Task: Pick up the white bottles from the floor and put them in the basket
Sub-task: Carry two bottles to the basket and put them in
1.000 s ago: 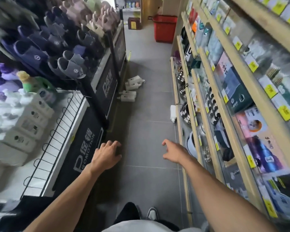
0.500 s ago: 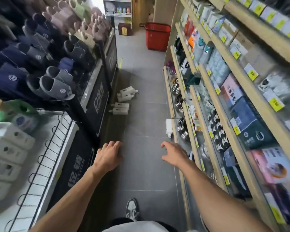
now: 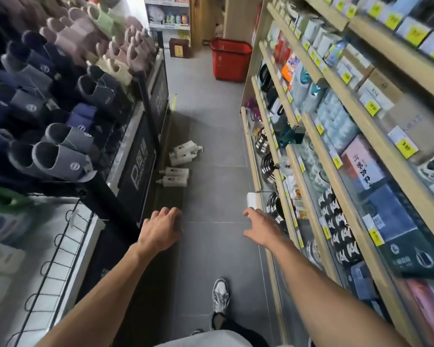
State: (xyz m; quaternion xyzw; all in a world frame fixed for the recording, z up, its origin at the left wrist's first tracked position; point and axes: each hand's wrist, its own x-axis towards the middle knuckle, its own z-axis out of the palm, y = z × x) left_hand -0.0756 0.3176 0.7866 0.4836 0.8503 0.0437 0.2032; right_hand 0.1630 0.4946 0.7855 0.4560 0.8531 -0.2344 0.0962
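Head cam: prob. approach step; left hand (image 3: 161, 231) & right hand (image 3: 261, 229) are hovering empty, fingers loose, short of white bottles (image 3: 179, 162), needing crouch+grip nxt.

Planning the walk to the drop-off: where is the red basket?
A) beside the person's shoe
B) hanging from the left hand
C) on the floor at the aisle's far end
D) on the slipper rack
C: the red basket stands on the grey floor at the aisle's far end, well beyond the white bottles.
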